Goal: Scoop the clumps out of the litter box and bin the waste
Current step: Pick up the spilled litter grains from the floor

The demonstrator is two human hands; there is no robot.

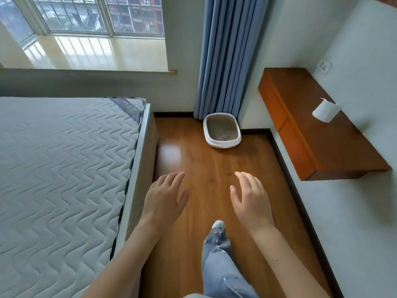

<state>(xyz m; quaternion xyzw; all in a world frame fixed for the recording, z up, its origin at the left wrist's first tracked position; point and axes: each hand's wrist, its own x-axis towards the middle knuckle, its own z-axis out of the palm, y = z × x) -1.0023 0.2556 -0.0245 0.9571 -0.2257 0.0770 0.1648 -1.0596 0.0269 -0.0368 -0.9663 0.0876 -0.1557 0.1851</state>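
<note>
A person stands on a polished wooden floor (204,168) in a bedroom, one leg in torn light-blue jeans (217,254) stepping forward, the toe of a pale shoe (218,224) showing at the hem. Both bare forearms reach out ahead, palms down. The left hand (165,198) hovers above the floor just beside the bed frame, its fingers (171,179) straight and loosely spread, holding nothing. The right hand (250,200) hangs level with it, well apart, its fingers (247,179) relaxed and slightly bent, also empty.

To the left, a bare quilted mattress (64,168) with a zigzag stitch fills the bed, its dark-trimmed edge running alongside the open strip of floor. To the right, a wall-mounted wooden desk (318,130) with orange drawer fronts juts from the white wall; a white roll of paper (325,109) sits near its back edge, below a wall socket (324,66).

Farther on, the white litter box (222,131) rests on the floor in the far corner, well ahead of both hands, just beside the foot of a blue curtain (227,57). Grey-brown litter (221,129) fills its tray; whether clumps lie in it cannot be told from here. Beyond the bed, a wide window (86,16) above a pale sill looks out on neighbouring apartment blocks.
</note>
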